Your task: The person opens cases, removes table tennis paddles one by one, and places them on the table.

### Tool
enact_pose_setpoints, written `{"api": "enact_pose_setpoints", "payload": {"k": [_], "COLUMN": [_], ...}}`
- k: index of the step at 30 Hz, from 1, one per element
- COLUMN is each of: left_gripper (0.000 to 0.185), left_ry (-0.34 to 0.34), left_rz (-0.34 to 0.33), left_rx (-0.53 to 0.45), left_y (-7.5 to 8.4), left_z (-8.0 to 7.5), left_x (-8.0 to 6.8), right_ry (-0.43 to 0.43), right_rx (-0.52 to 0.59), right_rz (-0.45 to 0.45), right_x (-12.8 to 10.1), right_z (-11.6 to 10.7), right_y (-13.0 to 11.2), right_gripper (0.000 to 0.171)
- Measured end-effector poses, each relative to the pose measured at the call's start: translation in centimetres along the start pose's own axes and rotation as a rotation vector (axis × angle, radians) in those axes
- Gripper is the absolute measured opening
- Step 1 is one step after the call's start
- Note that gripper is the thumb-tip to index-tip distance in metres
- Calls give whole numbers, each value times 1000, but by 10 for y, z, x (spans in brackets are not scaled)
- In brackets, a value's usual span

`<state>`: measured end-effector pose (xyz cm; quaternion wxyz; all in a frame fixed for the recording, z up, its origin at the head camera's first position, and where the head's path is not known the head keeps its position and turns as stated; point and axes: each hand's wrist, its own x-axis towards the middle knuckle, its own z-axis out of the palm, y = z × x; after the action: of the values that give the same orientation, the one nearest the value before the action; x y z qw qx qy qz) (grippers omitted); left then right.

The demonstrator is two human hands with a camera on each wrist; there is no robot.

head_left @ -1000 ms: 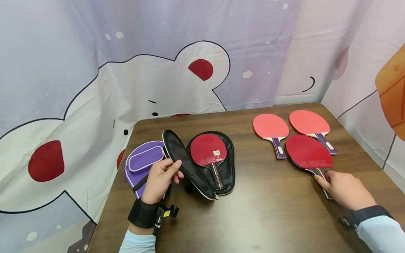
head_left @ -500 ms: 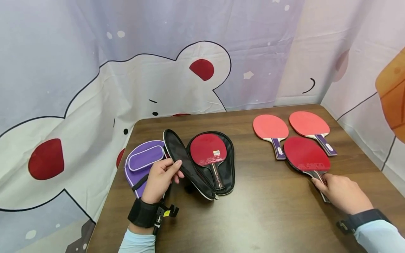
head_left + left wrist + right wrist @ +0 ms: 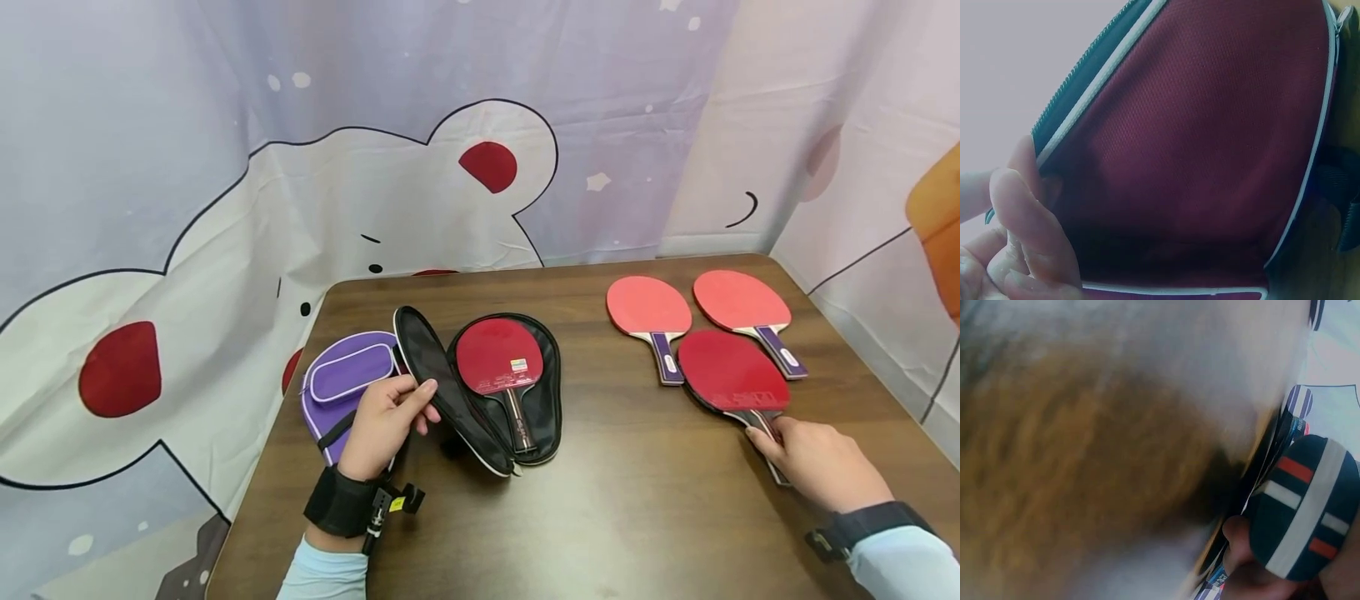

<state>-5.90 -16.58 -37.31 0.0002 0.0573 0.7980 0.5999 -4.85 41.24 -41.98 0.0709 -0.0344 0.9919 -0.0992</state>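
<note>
Since a second ago the dark red paddle (image 3: 733, 370) has slid a little toward 9 o'clock, its blade now overlapping the handle of the nearer pink paddle (image 3: 649, 307); the left hand has stayed put.

Head view: the right hand (image 3: 817, 462) grips that paddle's handle, fingers curled round it, at 4 o'clock on the table (image 3: 637, 517). A second pink paddle (image 3: 741, 302) lies at 1 o'clock. The left hand (image 3: 384, 421) pinches the raised flap of the open black case (image 3: 480, 392), which holds another red paddle (image 3: 501, 360). A purple case (image 3: 337, 385) lies just beside it at 9 o'clock.

Left wrist view: fingers (image 3: 1029, 225) clasp the zipper edge of the flap's lining.

Right wrist view: blurred; a thumb touches the striped handle end (image 3: 1304, 509).
</note>
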Motion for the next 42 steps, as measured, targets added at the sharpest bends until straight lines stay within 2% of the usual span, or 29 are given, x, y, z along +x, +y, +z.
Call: {"api": "enact_pose_setpoints", "payload": {"k": [10,22,26,28,31,34,38,42], "left_gripper": [39,40,39,38,39,40,39,38], "left_ry": [6,6,3,7,13,9,-1,-13], "left_rz": [-8,-5,-4,-1,13,36,47,44], "left_rx": [23,12,7,2,5,13,24,29], "left_y": [0,-2,-1,-1,-1,-1,0,1], "left_z": [0,0,1,1,2,2,3,4], "left_x": [0,0,0,0,0,1,1,1], "right_ry": [13,-30,-63,-40,54,132,126,95], "right_rx": [-24,-8,-33,-54,-41,45,170,234], "right_rz": [-13,5,27,30,-1,-99,-254,-401], "right_x": [0,3,6,10,17,26,41,59], "right_z": [-2,-1,-7,-13,-19,-22,-15,7], "right_y": [3,5,2,-4,-24,-62,-127,-187], "right_gripper": [40,39,47,55,60,48,28,23]}}
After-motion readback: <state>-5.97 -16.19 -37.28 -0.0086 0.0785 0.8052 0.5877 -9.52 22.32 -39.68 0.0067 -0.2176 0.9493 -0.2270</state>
